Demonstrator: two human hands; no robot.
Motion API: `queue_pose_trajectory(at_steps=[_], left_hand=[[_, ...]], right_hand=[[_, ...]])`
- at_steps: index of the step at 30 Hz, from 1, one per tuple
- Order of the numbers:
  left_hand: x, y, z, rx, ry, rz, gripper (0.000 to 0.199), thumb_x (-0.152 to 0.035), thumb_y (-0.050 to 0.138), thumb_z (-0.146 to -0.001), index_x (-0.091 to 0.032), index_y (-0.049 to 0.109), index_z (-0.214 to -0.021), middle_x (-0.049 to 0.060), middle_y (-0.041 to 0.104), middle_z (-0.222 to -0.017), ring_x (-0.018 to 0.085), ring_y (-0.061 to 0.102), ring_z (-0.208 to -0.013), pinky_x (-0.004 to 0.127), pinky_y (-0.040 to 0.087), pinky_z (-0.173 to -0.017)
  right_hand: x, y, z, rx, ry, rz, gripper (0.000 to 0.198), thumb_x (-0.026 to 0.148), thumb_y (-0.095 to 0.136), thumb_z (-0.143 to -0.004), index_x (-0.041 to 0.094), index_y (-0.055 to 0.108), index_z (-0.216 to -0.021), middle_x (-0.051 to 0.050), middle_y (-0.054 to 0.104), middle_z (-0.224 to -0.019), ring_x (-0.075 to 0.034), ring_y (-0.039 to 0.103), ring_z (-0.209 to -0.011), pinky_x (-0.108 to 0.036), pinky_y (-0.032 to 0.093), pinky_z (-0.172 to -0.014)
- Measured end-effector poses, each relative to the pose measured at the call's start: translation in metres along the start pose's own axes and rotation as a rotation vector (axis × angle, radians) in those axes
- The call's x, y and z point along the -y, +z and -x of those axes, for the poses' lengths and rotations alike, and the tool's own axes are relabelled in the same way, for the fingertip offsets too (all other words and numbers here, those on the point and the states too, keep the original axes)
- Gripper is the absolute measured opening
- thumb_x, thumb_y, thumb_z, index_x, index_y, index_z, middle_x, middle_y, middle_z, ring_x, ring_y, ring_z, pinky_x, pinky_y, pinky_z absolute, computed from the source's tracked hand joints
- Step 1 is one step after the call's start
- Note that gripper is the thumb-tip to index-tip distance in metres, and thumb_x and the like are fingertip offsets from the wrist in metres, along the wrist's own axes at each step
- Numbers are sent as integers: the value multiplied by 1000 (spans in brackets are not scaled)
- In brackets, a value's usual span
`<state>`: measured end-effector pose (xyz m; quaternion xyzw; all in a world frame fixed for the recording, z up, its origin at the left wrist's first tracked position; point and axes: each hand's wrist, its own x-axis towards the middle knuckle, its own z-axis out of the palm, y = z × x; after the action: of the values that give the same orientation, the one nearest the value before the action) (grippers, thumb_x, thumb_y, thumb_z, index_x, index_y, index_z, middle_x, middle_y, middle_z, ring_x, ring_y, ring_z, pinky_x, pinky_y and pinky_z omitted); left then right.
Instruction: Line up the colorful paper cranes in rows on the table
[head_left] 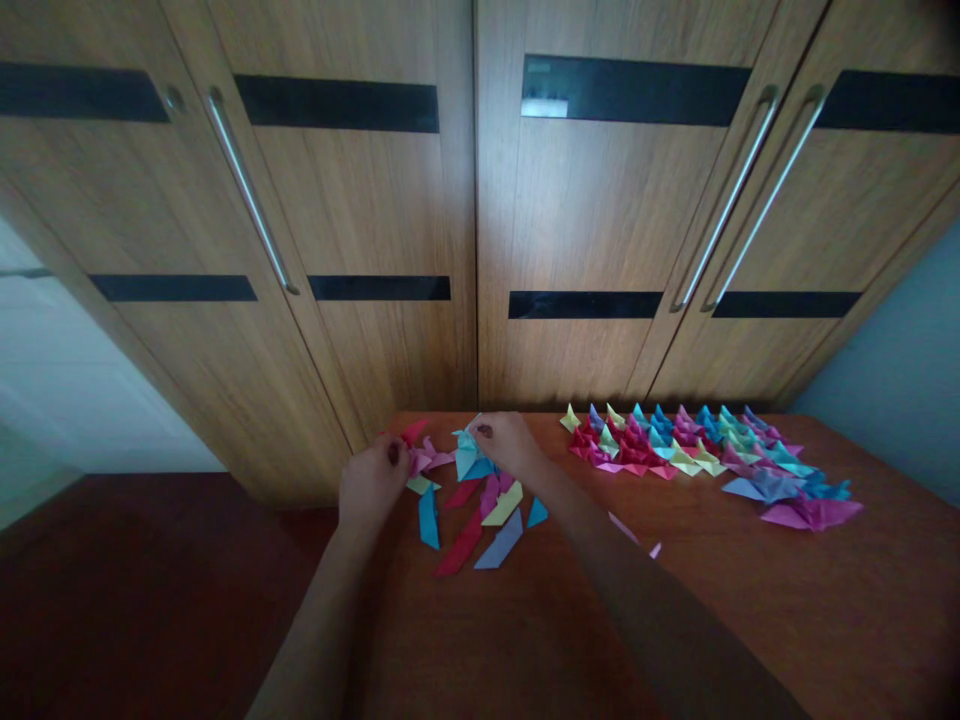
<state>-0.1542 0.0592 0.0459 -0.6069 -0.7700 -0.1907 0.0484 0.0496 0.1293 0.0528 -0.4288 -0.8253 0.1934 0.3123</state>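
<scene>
Loose folded paper pieces (480, 515) lie near the tabletop's (750, 620) far left corner, between and before both hands. Rows of folded paper figures (697, 450) stretch along the far edge toward the right. Wardrobe doors (480, 250) stand behind the tabletop.

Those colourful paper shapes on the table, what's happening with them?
A person is folding paper. The right hand pinches a light blue paper piece, and the left hand holds a pink folded piece. Below the hands lie loose folded strips in blue, red, yellow and purple. To the right, many finished folded shapes sit in rows on the wooden table.
</scene>
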Motion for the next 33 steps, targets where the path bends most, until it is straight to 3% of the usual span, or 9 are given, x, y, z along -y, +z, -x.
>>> queue_pose_trajectory(at_steps=[8, 14, 18, 21, 28, 33], left_hand=[[2, 1, -1, -76, -5, 91, 23, -34, 42, -87, -22, 61, -91, 3, 71, -84, 20, 66, -77, 24, 41, -61], [-1, 0, -4, -121, -10, 120, 25, -36, 43, -87, -22, 62, -94, 3, 71, -84, 20, 67, -79, 24, 43, -63], [-11, -6, -21, -92, 3, 95, 27, -37, 41, -89, -22, 62, -98, 4, 71, -90, 19, 66, -84, 23, 44, -68], [-22, -10, -43, -32, 59, -38, 33, -36, 35, -92, -21, 61, -105, 6, 70, -96, 20, 65, -88, 24, 44, -70], [-50, 7, -73, 178, 232, -142, 24, -30, 47, -84, -20, 68, -86, 11, 71, -85, 24, 66, -79, 28, 45, -65], [-58, 18, -65, 247, 280, -151, 24, -26, 50, -82, -22, 65, -101, 11, 70, -93, 25, 65, -86, 31, 46, -73]], right_hand=[[3, 2, 9, 39, -31, -82, 22, 11, 56, -79, 19, 71, -93, -4, 73, -93, -14, 66, -85, -23, 48, -77], [11, -2, 22, 54, -49, -277, 20, 13, 55, -81, 18, 70, -94, -3, 72, -89, -12, 67, -80, -21, 49, -71], [19, 0, 35, 174, -83, -349, 26, 11, 55, -79, 22, 69, -98, -1, 72, -90, -12, 67, -80, -21, 50, -71], [22, -3, 44, 156, -115, -355, 31, 9, 55, -77, 24, 68, -101, 0, 71, -100, -12, 66, -86, -22, 50, -76], [12, -55, 75, -74, -62, -217, 29, 13, 51, -82, 25, 67, -102, -1, 70, -99, -14, 64, -89, -25, 48, -80], [-26, -99, 119, -103, 57, -39, 24, 26, 52, -85, 25, 66, -104, -4, 69, -104, -18, 64, -95, -31, 49, -83]])
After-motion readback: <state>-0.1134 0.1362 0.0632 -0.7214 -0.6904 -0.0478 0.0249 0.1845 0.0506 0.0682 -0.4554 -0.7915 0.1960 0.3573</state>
